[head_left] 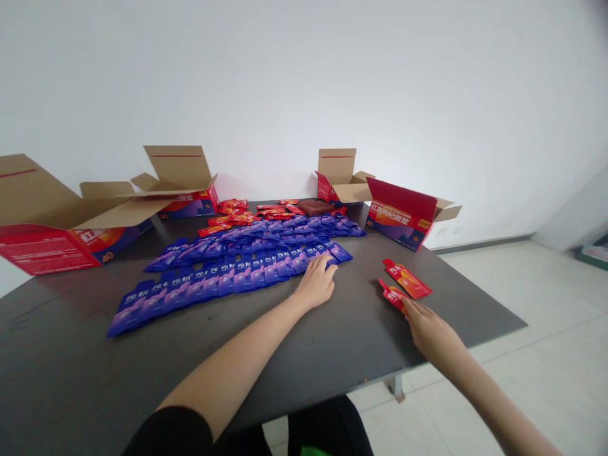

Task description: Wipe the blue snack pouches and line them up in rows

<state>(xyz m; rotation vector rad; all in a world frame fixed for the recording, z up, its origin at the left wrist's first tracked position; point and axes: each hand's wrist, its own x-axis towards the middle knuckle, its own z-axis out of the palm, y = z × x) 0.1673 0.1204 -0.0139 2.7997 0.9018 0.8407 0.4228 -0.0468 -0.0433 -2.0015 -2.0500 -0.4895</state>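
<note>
At the right end of the front row of blue sachets (228, 277), my left hand (317, 283) rests with its fingers bent and slightly apart. The fingertips touch or lie right by the last blue sachets; exact contact is hard to make out. My right hand (430, 326) pinches a red sachet (394, 297) by its near end, low over the table's right part. Just behind it, a second red sachet (409, 280) lies flat on the table. The blue sachets overlap one another in a long slanting row, printed side up.
More blue sachets (266, 235) lie in overlapping rows behind. Beyond them are loose red sachets (232, 218) and a brown cloth-like item (315, 207). Several cartons with open flaps, including a right-hand carton (401, 215), stand on the dark table (304, 354) along its back and left.
</note>
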